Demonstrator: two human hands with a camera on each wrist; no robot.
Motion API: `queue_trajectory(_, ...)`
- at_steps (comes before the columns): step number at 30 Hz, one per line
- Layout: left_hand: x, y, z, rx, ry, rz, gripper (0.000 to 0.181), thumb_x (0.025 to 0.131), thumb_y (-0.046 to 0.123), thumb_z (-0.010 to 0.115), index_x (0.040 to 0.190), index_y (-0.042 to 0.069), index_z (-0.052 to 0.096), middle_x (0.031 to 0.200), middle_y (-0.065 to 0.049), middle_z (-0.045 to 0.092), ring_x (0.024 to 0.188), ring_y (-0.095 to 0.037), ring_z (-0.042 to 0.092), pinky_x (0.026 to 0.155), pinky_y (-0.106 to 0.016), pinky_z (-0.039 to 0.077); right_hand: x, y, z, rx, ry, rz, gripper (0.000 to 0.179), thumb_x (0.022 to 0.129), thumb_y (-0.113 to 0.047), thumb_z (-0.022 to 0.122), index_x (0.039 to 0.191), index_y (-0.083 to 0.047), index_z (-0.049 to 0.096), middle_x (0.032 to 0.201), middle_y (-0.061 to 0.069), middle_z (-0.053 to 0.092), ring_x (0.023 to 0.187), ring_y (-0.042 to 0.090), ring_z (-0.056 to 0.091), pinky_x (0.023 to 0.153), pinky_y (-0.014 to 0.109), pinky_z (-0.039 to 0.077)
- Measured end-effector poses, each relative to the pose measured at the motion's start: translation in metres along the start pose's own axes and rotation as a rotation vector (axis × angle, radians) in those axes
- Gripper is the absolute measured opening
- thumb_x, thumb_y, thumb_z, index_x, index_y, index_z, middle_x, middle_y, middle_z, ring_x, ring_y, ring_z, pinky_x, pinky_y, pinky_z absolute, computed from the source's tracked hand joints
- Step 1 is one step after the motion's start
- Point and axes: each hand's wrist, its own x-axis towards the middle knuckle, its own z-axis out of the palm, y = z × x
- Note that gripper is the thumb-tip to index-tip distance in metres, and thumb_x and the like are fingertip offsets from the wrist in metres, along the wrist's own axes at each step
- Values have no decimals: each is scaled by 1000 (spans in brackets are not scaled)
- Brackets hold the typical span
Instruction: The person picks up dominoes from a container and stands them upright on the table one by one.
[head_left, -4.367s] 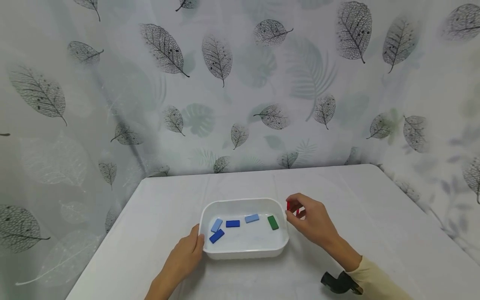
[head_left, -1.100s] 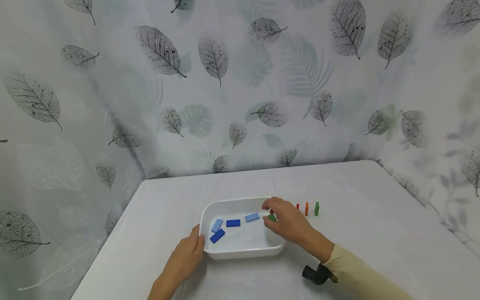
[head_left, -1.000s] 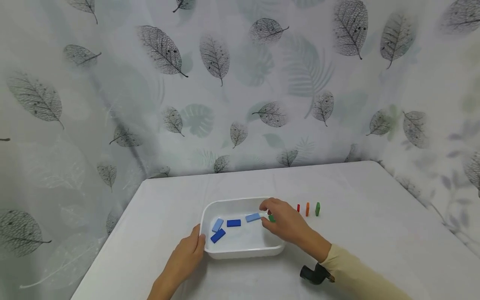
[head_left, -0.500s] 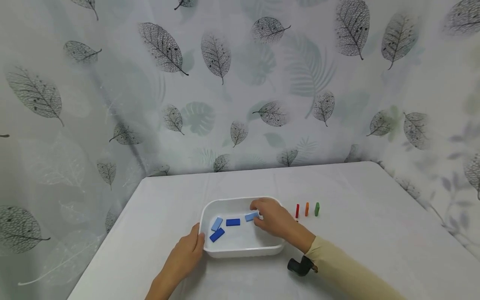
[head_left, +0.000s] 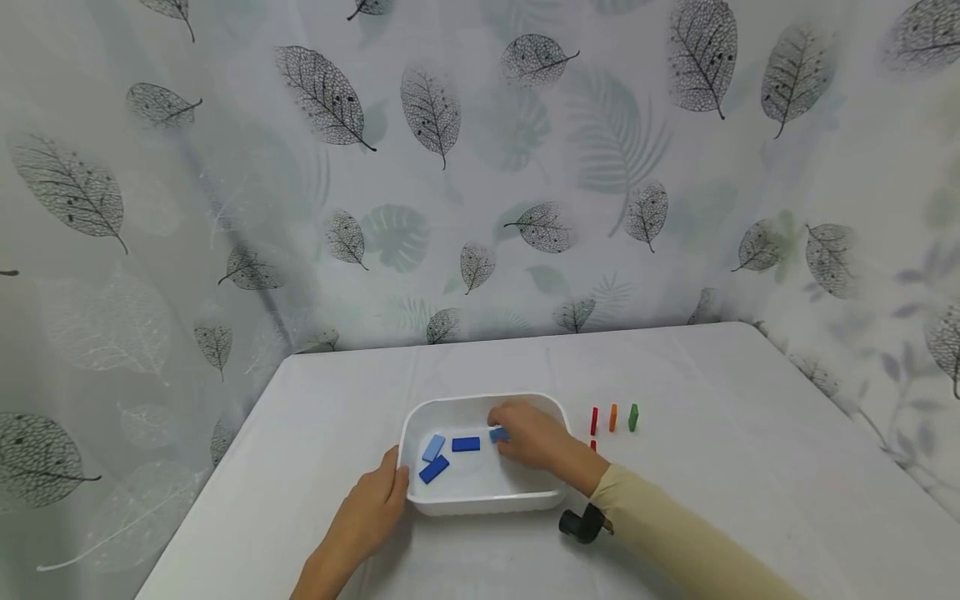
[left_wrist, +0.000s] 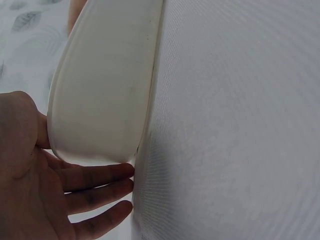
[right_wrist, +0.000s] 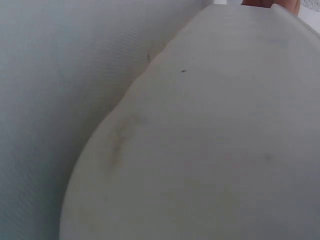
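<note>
My left hand (head_left: 369, 508) holds the left end of the white tray (head_left: 491, 506), thumb over the rim and fingers along the outer wall. In the left wrist view the left hand (left_wrist: 50, 175) is under the tray's curved wall (left_wrist: 105, 95). Over the right half of the tray, my right hand (head_left: 531, 435) has thumb and index apart on either side of a light blue block (head_left: 498, 434). No pinch shows; its other fingers are hidden. Left of it lie a dark blue block (head_left: 466, 444), another dark blue block (head_left: 434, 469) and a light blue block (head_left: 433, 447).
Right of the tray stand a red block (head_left: 594, 421), an orange block (head_left: 613, 417) and a green block (head_left: 633, 417). Another red block (head_left: 593, 446) shows partly behind the right forearm. A leaf-patterned curtain (head_left: 480, 183) surrounds the white table (head_left: 720, 450).
Red, orange and green blocks now stand on the table. My right hand has moved left across the tray, from the green block to the light blue one. The left hand keeps its hold.
</note>
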Motion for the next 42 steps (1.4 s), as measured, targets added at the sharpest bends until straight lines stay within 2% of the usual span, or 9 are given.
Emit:
queue_trajectory(8, -1, 1, 0, 0, -7, -17, 47, 113, 22, 43, 152, -4, 41, 142, -25, 59, 130, -45, 56, 102, -62, 47, 3, 2, 8, -34, -41, 38, 32, 87, -6, 85, 117, -4, 74, 106, 8, 70, 94, 20, 64, 91, 39, 57)
queue_trajectory(14, -1, 0, -1, -5, -6, -10, 47, 113, 22, 43, 152, -4, 41, 141, -26, 59, 129, -44, 57, 101, -61, 48, 5, 4, 11, -25, -45, 62, 29, 87, -5, 85, 114, -4, 73, 101, 6, 66, 87, 17, 61, 84, 36, 58)
queue_trajectory(18, 0, -1, -2, 1, -2, -12, 46, 113, 22, 43, 152, -3, 41, 140, -25, 60, 122, -40, 63, 99, -60, 50, 6, 3, 10, -49, -53, 45, 23, 90, -6, 82, 110, -3, 73, 95, 5, 64, 83, 17, 59, 80, 34, 57)
queue_trajectory(24, 0, -1, -2, -2, -3, -13, 47, 113, 22, 43, 152, -3, 41, 141, -25, 60, 124, -40, 62, 100, -61, 49, 6, 3, 11, -84, -45, 18, 13, 92, -8, 80, 103, -4, 73, 89, 3, 60, 77, 16, 55, 72, 31, 54)
queue_trajectory(29, 0, 0, -2, -2, -9, -29, 47, 113, 22, 43, 152, -4, 41, 142, -26, 59, 126, -43, 60, 101, -61, 48, 5, 2, 12, -61, -47, -1, 15, 89, -8, 82, 99, -7, 71, 85, 0, 57, 73, 13, 54, 67, 27, 52)
queue_trajectory(36, 0, 1, -1, -4, -3, -13, 46, 112, 21, 43, 151, -5, 41, 141, -26, 59, 125, -42, 61, 101, -61, 48, 3, -1, 13, -81, -87, 16, 26, 86, -12, 86, 106, -8, 70, 87, -1, 58, 73, 11, 55, 71, 26, 54)
queue_trajectory(42, 0, 2, -1, -1, -3, -5, 47, 113, 21, 44, 152, -5, 41, 141, -26, 59, 127, -44, 59, 100, -61, 49, 0, 1, 12, -70, -36, 6, 20, 92, -10, 80, 111, -6, 73, 91, 3, 60, 77, 14, 56, 75, 30, 57)
